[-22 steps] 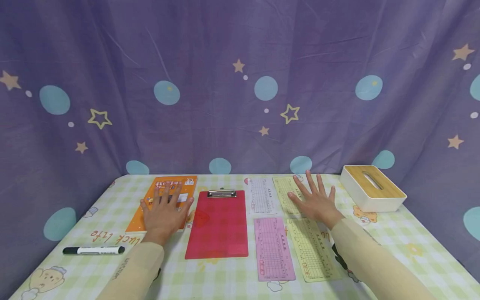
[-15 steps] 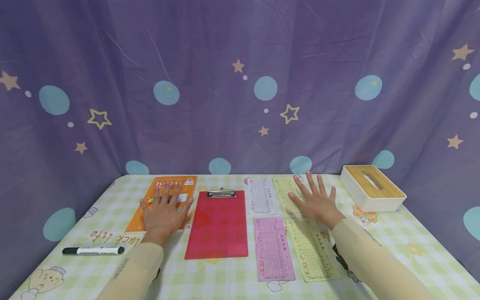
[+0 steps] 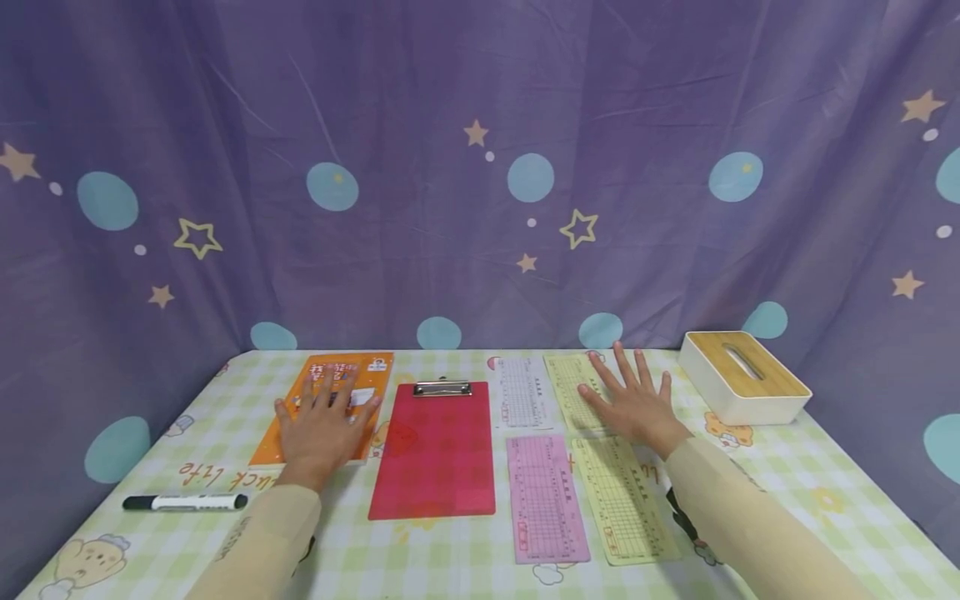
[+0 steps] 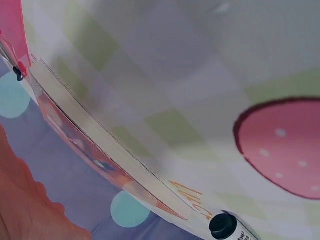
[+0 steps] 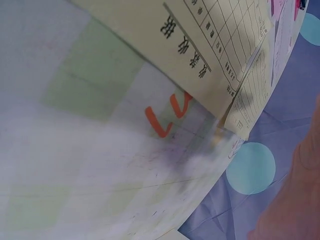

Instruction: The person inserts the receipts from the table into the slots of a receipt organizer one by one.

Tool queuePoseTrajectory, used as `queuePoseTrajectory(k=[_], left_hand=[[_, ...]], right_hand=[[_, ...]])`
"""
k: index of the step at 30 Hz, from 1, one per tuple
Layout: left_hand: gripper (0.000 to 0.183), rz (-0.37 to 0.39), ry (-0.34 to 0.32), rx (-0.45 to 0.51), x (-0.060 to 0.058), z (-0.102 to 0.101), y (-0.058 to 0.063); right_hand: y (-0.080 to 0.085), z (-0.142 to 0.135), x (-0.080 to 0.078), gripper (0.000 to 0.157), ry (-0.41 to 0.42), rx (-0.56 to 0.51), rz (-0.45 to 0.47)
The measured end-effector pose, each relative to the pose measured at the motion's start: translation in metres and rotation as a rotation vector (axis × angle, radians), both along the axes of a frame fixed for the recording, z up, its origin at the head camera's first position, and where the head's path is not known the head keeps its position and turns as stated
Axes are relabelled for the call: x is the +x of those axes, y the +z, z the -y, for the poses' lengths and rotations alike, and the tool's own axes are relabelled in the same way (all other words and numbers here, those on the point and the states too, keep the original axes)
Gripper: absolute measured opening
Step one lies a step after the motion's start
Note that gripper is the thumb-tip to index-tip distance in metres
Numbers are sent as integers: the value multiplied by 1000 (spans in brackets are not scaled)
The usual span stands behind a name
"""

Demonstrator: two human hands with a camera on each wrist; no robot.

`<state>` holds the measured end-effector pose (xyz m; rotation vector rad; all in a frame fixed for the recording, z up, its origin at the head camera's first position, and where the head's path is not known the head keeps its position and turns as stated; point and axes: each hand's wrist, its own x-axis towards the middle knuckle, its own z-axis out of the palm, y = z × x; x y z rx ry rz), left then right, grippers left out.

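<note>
My left hand (image 3: 321,432) is spread palm down over an orange book (image 3: 377,375) at the back left, covering part of its cover. In the left wrist view the hand (image 4: 30,200) seems to hover apart from the book's page edge (image 4: 100,135). My right hand (image 3: 633,408), fingers spread, is over the far yellow receipt slip (image 3: 568,383); it holds nothing. Nearer lies a second yellow slip (image 3: 622,500), beside a pink slip (image 3: 546,500) and a white slip (image 3: 522,393). A red clipboard (image 3: 435,454) with a metal clip lies between the hands.
A black-capped marker (image 3: 185,502) lies at the front left of the checked tablecloth (image 3: 795,533). A white tissue box (image 3: 750,379) with a wooden lid stands at the back right. Behind the table hangs a purple curtain (image 3: 450,83).
My left hand has shifted slightly left and toward me above the orange book. The right hand and the things on the table stay about where they were.
</note>
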<state>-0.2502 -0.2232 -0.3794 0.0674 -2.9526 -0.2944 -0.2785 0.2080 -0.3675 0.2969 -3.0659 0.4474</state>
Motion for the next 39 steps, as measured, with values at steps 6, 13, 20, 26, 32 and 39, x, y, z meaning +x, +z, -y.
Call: queuePoseTrajectory(k=[6, 13, 20, 26, 32, 39], left_hand=[[76, 11, -2, 8, -1, 1, -1], [76, 29, 1, 10, 0, 2, -1], [76, 16, -12, 3, 1, 3, 1], [76, -7, -35, 1, -2, 2, 7], [76, -42, -67, 11, -7, -5, 15], [77, -64, -73, 27, -12, -16, 25]], right_hand=[[-3, -1, -3, 75, 6, 2, 0], [-1, -2, -5, 75, 11, 1, -2], [5, -3, -4, 75, 19, 7, -4], [7, -5, -5, 73, 34, 4, -32], [8, -7, -7, 66, 63, 2, -128], [14, -13, -5, 61, 116, 2, -248]])
